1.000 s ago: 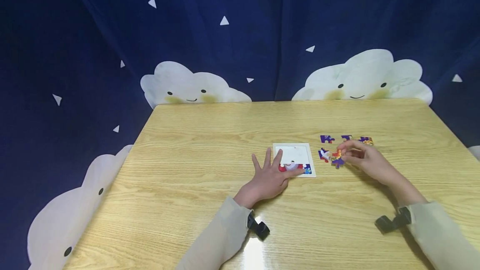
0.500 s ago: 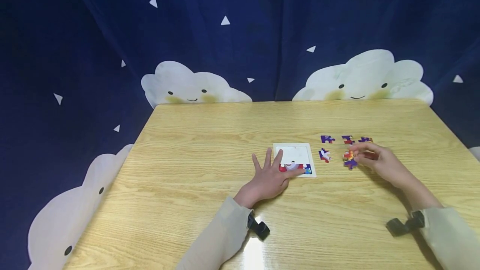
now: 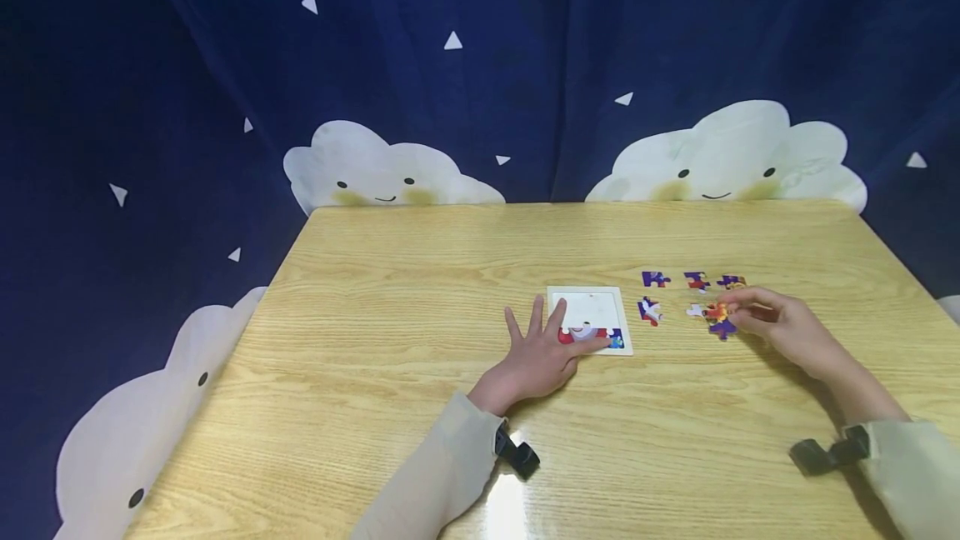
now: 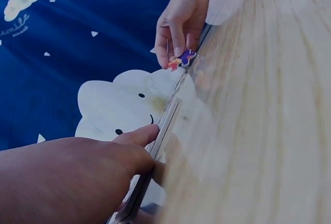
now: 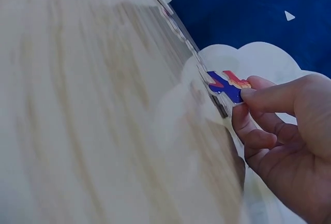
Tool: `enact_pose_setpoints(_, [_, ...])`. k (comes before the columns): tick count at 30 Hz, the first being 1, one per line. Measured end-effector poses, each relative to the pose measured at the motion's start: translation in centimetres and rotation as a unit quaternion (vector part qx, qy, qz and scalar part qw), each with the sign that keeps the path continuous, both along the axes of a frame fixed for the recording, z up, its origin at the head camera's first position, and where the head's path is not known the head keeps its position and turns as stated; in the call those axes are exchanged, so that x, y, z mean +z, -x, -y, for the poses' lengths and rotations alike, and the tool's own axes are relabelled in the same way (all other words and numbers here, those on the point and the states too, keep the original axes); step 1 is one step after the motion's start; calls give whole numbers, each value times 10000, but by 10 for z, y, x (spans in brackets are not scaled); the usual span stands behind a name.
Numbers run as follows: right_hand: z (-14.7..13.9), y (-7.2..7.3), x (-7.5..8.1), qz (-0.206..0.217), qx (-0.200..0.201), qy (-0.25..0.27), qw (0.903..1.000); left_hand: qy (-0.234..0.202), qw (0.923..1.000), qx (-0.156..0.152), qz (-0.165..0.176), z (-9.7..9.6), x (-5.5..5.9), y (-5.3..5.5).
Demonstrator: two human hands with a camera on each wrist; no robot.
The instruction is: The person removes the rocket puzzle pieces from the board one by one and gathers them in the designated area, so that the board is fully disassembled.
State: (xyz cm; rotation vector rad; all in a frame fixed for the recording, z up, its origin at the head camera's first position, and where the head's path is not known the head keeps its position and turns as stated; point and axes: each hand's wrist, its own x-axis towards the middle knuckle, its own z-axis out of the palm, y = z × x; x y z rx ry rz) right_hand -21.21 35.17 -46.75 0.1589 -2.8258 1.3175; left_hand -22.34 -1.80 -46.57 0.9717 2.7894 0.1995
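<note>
A purple, red and orange jigsaw piece is pinched between the thumb and fingers of my right hand, above the table on the right. The right wrist view shows the same piece held by its edge. My left hand lies with fingers spread on a white puzzle frame, thumb along its lower edge. Red, white and blue pieces fill the frame's bottom row; its upper part shows a bare white base. In the left wrist view, the left hand touches the frame's edge.
Loose jigsaw pieces lie right of the frame: one purple, one with a white shape, one purple and red, one purple and orange near the right fingers. A pale piece sits beside the held one. A dark blue curtain hangs behind.
My right hand has moved to the right with the pinched jigsaw piece, away from the frame and the white-shaped piece. The left hand stays in place on the frame.
</note>
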Motion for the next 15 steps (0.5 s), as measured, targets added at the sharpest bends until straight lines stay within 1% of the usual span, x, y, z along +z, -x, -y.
enact_pose_setpoints(5, [-8, -1, 0, 75, -78, -82, 9999, -5, 10000, -14, 21, 0, 0, 1])
enact_pose_setpoints(13, [-22, 0, -3, -27, -168, -47, 9998, -70, 9999, 4, 123, 1, -1, 0])
enact_pose_setpoints(15, [-25, 2, -4, 11, -209, -92, 9997, -75, 9999, 2, 125, 1, -1, 1])
